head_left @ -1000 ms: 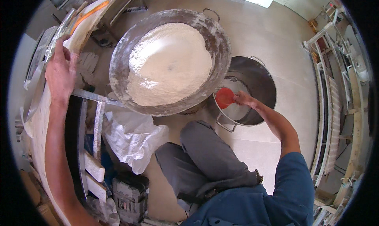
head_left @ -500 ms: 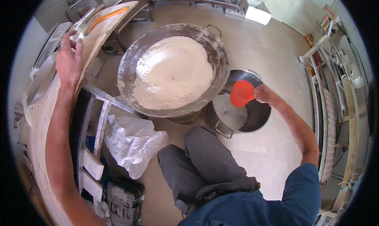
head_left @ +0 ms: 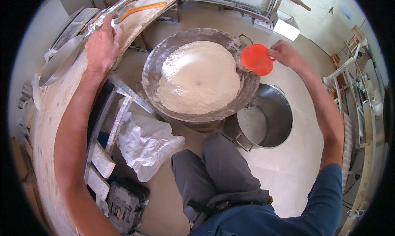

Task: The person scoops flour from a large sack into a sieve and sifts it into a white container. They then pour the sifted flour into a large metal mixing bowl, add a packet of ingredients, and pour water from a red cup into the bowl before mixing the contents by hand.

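Observation:
My right hand (head_left: 286,54) grips the handle of a red plastic jug (head_left: 256,59), held tilted over the right rim of a wide, crusted metal basin (head_left: 151,67). A broad heap of pale, flour-like powder (head_left: 199,81) fills much of the basin, with a hollow on its left side. Just below and to the right stands a deep steel pot (head_left: 280,117) with whitish contents at its bottom. On the left, my left hand (head_left: 103,48) rests on a wooden worktop (head_left: 47,153), fingers extended and holding nothing. Beyond its fingertips lies an orange-handled tool (head_left: 144,8).
A curved metal sheet or bowl (head_left: 61,63) lies on the worktop. Below are a crumpled white plastic bag (head_left: 146,143) and a dark tool case (head_left: 125,207). Wooden racks (head_left: 366,125) line the right side, and a white box (head_left: 286,29) sits at the back.
My right hand has carried the red jug up out of the steel pot to the basin's right rim. The view has shifted; my left hand stays on the worktop.

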`<move>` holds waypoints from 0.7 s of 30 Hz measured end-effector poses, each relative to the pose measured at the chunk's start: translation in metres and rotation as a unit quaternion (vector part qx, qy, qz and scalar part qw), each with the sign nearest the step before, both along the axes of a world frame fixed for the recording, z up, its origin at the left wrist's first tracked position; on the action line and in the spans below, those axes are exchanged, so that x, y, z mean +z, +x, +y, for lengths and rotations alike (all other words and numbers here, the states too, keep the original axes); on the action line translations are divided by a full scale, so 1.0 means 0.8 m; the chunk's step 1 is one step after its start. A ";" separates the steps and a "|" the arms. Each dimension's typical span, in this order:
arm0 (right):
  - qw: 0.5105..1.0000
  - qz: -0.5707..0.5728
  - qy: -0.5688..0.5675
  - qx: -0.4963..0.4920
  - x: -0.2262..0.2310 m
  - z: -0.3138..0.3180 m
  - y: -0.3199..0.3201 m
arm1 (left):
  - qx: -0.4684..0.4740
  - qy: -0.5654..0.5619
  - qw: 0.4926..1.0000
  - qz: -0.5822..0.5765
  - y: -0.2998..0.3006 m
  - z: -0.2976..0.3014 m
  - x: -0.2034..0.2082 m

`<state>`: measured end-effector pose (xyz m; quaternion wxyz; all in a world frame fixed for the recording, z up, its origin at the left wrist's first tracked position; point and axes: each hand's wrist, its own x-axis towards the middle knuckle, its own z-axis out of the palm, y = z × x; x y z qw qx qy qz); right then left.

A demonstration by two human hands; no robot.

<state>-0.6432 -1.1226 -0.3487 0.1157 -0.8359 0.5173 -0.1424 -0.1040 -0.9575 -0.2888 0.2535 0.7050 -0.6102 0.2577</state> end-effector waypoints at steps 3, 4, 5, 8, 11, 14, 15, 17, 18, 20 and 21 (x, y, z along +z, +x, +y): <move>0.987 0.120 -0.108 -0.022 -0.011 -0.004 0.059 | -0.001 0.016 1.000 0.002 -0.001 0.000 0.000; 0.980 0.138 -0.139 -0.023 -0.015 -0.001 0.075 | -0.004 0.020 1.000 0.005 0.000 0.000 0.001; 0.973 0.151 -0.171 -0.025 -0.020 0.004 0.089 | 0.001 0.018 1.000 0.004 -0.001 0.000 0.001; 0.946 0.176 -0.272 0.014 -0.030 0.020 0.120 | -0.002 0.018 1.000 0.007 0.000 -0.001 0.001; 0.922 0.232 -0.308 0.045 -0.038 0.035 0.142 | -0.006 0.023 1.000 0.011 0.000 -0.001 0.001; 0.884 0.249 -0.388 0.073 -0.044 0.045 0.150 | -0.008 0.023 1.000 0.002 0.001 -0.001 0.002; 0.868 0.252 -0.419 0.087 -0.045 0.048 0.149 | -0.005 0.020 1.000 0.001 0.001 -0.001 0.002; 0.863 0.205 -0.450 0.102 -0.045 0.054 0.135 | -0.002 0.018 1.000 -0.002 0.000 -0.001 0.002; 0.862 0.187 -0.459 0.104 -0.045 0.057 0.123 | -0.003 0.019 1.000 0.000 0.000 -0.001 0.001; 0.889 0.142 -0.434 0.035 -0.047 0.068 0.087 | 0.001 0.031 0.999 0.016 0.001 -0.001 0.001; 0.897 0.117 -0.427 0.002 -0.052 0.075 0.065 | 0.003 0.033 0.999 0.014 0.001 -0.002 0.001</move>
